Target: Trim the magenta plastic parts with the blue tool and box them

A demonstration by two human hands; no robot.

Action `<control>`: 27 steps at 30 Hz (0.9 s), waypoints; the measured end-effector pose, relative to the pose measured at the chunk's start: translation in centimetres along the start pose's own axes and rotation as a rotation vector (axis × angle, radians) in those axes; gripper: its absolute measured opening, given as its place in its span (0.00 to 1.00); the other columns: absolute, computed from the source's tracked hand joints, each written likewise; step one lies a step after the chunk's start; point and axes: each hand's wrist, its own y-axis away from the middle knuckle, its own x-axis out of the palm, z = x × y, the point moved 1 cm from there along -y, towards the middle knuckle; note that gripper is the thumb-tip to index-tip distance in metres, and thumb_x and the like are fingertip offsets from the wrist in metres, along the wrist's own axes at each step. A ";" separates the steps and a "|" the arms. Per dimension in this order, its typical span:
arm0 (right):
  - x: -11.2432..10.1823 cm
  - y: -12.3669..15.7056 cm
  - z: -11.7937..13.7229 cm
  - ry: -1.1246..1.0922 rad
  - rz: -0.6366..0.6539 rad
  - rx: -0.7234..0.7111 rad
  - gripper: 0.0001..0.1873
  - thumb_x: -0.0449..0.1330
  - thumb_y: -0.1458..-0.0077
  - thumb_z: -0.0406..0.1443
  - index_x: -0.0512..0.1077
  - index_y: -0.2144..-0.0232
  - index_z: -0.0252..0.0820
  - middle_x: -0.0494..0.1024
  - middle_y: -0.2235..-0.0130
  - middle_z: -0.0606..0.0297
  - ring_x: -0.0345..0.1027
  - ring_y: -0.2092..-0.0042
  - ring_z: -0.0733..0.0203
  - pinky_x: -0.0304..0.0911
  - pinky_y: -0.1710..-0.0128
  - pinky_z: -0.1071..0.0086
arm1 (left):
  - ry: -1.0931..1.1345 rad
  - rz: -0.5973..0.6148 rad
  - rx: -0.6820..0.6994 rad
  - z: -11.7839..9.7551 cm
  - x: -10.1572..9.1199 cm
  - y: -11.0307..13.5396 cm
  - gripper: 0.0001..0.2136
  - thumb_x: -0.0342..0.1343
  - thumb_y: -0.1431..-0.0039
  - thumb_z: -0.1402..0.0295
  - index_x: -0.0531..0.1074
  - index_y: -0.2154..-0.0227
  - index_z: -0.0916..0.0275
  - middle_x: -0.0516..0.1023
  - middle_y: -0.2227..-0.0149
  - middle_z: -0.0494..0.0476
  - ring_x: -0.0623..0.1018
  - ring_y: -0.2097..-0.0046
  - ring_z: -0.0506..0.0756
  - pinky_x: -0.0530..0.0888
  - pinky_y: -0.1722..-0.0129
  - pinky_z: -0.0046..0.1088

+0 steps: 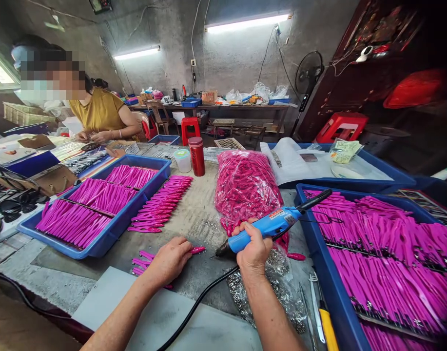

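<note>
In the head view, the left hand (174,258) has its fingers drawn together over a glossy magenta piece (198,249), its tip poking out; the grip beneath is hidden. The right fingers wrap around a blue electric screwdriver (263,228), its bit near that tip, apparently not touching.

The work looks partway along. Beyond the left fingers lies a neat row of red-tipped magenta pieces (161,204), seemingly done; a few loose magenta handles (145,260) lie just beside that hand. Much seems left: beyond the right fingers bulges a bag of deep-pink parts (245,183), and magenta handles fill a left blue tray (95,251) and a right blue tray (331,278).
</note>
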 end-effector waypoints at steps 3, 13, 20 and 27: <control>0.0 0.1 0.1 0.013 0.001 -0.004 0.18 0.64 0.66 0.40 0.62 0.72 0.41 0.65 0.82 0.74 0.61 0.81 0.64 0.59 0.78 0.69 | 0.005 -0.004 0.018 -0.6 0.5 0.1 0.11 0.43 0.36 0.69 0.71 0.69 0.60 0.73 0.65 0.54 0.72 0.62 0.52 0.69 0.62 0.27; 0.2 0.2 0.5 0.015 -0.027 0.018 0.18 0.64 0.69 0.40 0.63 0.73 0.41 0.66 0.83 0.73 0.61 0.81 0.63 0.60 0.79 0.68 | -0.060 0.020 0.033 -0.7 1.2 -0.4 0.11 0.45 0.37 0.70 0.72 0.70 0.60 0.74 0.66 0.55 0.72 0.62 0.53 0.67 0.63 0.28; 0.5 0.4 0.8 0.006 -0.044 0.036 0.20 0.64 0.71 0.40 0.62 0.73 0.41 0.66 0.82 0.73 0.61 0.82 0.63 0.60 0.81 0.69 | -0.130 0.044 0.070 -0.8 1.2 -0.3 0.11 0.44 0.36 0.70 0.72 0.68 0.60 0.75 0.65 0.55 0.72 0.62 0.54 0.67 0.63 0.28; 0.3 0.2 0.6 0.020 -0.024 0.011 0.19 0.63 0.68 0.40 0.62 0.71 0.41 0.66 0.83 0.74 0.61 0.82 0.64 0.59 0.80 0.70 | -0.061 -0.034 0.064 -0.1 1.3 -0.3 0.11 0.45 0.36 0.70 0.71 0.70 0.61 0.73 0.67 0.55 0.72 0.64 0.53 0.68 0.64 0.27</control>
